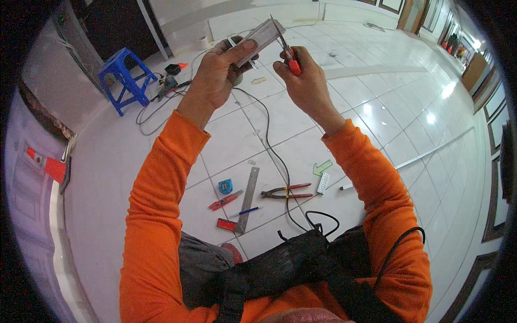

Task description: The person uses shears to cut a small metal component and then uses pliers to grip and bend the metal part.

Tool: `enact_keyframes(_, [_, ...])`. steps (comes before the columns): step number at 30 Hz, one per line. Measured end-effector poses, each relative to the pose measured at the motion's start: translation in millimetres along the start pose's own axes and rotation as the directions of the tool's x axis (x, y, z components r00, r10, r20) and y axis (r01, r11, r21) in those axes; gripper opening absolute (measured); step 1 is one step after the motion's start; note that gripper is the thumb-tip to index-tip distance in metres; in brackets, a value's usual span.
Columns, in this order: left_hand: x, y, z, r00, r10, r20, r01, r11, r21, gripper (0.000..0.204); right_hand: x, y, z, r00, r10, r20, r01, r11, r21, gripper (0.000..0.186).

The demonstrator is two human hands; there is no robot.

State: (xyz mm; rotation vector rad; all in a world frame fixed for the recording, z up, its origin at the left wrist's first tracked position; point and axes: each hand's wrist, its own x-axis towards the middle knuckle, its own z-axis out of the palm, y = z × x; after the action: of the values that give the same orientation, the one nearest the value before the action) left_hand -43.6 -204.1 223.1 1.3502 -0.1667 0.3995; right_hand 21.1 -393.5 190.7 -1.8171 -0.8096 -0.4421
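Note:
Held up at the top middle, a pale grey-white rectangular channel piece (263, 37) lies in my left hand (218, 67), with the thumb pressed along its side. My right hand (302, 75) is closed around a red-handled tool (293, 63). The tool's narrow, pointed dark blade stands upward against the end of the channel piece. I cannot make out the tool's exact kind. Beyond my left hand, part of something small and white shows between the fingers.
On the tiles below lie a blue tape measure (225, 186), red utility knife (225, 200), try square (249, 196), blue pen (249, 210), red-handled pincers (288, 188) and slotted white strip (323, 183). A black cable (269, 145) crosses the floor. A blue stool (126, 78) and power tool (168, 83) stand left.

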Motion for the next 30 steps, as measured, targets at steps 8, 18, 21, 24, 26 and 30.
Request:
enact_keyframes(8, [-3.9, -0.6, 4.8, 0.995, 0.099, -0.030, -0.100, 0.994, -0.047, 0.046, 3.3, -1.2, -3.8, 0.999, -0.034, 0.023, 0.030, 0.987, 0.159, 0.037])
enact_keyframes(18, [-3.0, -1.6, 6.0, 1.000, 0.024, 0.012, -0.024, 0.999, 0.032, 0.047, 2.8, -1.7, -5.3, 0.996, 0.068, 0.053, -0.073, 0.992, 0.104, 0.037])
enact_keyframes(21, [-3.5, 0.5, 6.7, 0.999, 0.027, 0.032, -0.028, 0.999, 0.042, 0.045, 1.3, -5.5, -5.2, 0.989, 0.138, 0.052, -0.142, 0.986, 0.090, 0.039])
enact_keyframes(24, [-6.1, 9.2, 9.7, 0.998, 0.060, 0.032, -0.064, 0.991, 0.116, 0.039, 3.4, -1.9, -6.2, 0.995, 0.097, -0.029, -0.098, 0.994, -0.045, 0.038])
enact_keyframes(26, [-11.6, 22.3, 5.6, 0.951, 0.303, 0.061, -0.283, 0.773, 0.567, 0.035, 6.5, 3.9, -7.9, 0.996, 0.014, -0.086, -0.032, 0.976, -0.215, 0.036])
enact_keyframes(30, [-13.3, 35.6, -1.1, 0.868, 0.454, 0.201, -0.384, 0.359, 0.850, 0.029, 13.4, 25.4, -21.8, 0.986, -0.087, -0.139, 0.010, 0.880, -0.475, 0.023])
